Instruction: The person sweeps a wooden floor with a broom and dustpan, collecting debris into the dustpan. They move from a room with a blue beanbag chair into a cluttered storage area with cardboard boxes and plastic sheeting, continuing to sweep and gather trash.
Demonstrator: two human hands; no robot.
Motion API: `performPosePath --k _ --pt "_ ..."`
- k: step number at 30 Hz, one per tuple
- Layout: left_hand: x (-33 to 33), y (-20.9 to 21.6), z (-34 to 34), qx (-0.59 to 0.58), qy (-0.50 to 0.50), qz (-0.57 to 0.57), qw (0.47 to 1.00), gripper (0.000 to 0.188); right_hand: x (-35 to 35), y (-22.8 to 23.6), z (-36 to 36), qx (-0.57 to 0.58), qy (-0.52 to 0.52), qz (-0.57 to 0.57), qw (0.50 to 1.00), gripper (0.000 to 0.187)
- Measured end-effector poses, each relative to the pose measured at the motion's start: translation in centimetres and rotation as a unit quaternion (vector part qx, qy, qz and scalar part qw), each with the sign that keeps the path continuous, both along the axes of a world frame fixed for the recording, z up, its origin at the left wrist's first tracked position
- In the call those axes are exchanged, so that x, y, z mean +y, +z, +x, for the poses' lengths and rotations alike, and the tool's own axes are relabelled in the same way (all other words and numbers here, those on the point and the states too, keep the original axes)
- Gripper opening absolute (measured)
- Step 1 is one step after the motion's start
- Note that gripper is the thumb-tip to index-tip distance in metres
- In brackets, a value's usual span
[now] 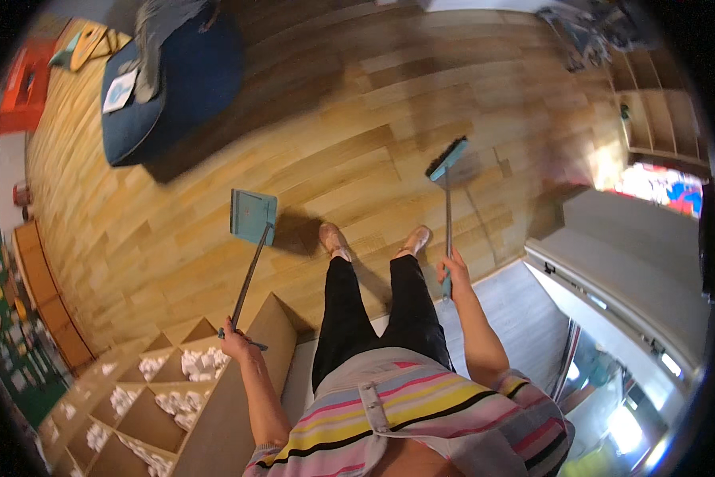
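Observation:
My left hand (237, 343) is closed round the long dark handle of a dustpan. The light blue dustpan (253, 215) hangs out ahead and to the left of my feet; whether it touches the floor I cannot tell. In my right hand (454, 270) is the upper end of a broom's handle, with a blue-green grip showing below the fingers. The broom (448, 165) has a light blue head with dark bristles, reaching forward to the right over the wooden floor (357, 175). Dustpan and broom head are well apart.
A wooden cubby shelf (238, 389) holding white items stands close by my left arm. Far left is a blue sofa seat (135, 111) with a grey cloth and a white sheet. An open door (604, 294) is at the right, with another wooden shelf (658, 119) beyond it.

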State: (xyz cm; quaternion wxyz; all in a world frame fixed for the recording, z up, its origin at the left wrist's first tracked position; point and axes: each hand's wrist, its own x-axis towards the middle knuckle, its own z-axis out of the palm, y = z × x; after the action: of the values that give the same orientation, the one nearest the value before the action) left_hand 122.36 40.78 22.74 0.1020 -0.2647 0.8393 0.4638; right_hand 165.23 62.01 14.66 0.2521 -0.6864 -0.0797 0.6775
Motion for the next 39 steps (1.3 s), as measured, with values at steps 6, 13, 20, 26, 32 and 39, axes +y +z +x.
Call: performPosePath --k 6,13,20,26,32,39 --pt "-7.8 -4.2 -1.9 0.01 0.058 0.053 0.997 0.017 -9.3 -9.2 8.4 -0.408 0.476 0.237 0.743 0.055" --pt "-10.1 -1.2 -2.4 0.028 0.148 0.046 0.987 0.015 -5.0 -5.1 -7.1 -0.29 0.754 0.204 0.553 0.055" --pt "-13.0 -0.7 -1.9 0.029 0.208 0.06 0.976 0.014 -6.8 -14.3 -31.3 -0.108 0.841 0.329 0.415 0.054" --pt "-13.0 0.2 -1.2 0.001 0.207 0.039 0.978 0.015 -6.2 -16.4 -39.3 -0.13 0.897 0.225 0.358 0.042" --pt "-11.5 -0.5 -0.4 -0.024 0.197 0.032 0.98 0.016 1.5 -13.4 -20.5 -0.268 0.812 0.208 0.474 0.038" --pt "-6.8 -0.9 1.0 -0.04 0.156 0.041 0.986 0.015 9.0 -8.1 10.3 -0.411 0.784 0.08 0.458 0.047"
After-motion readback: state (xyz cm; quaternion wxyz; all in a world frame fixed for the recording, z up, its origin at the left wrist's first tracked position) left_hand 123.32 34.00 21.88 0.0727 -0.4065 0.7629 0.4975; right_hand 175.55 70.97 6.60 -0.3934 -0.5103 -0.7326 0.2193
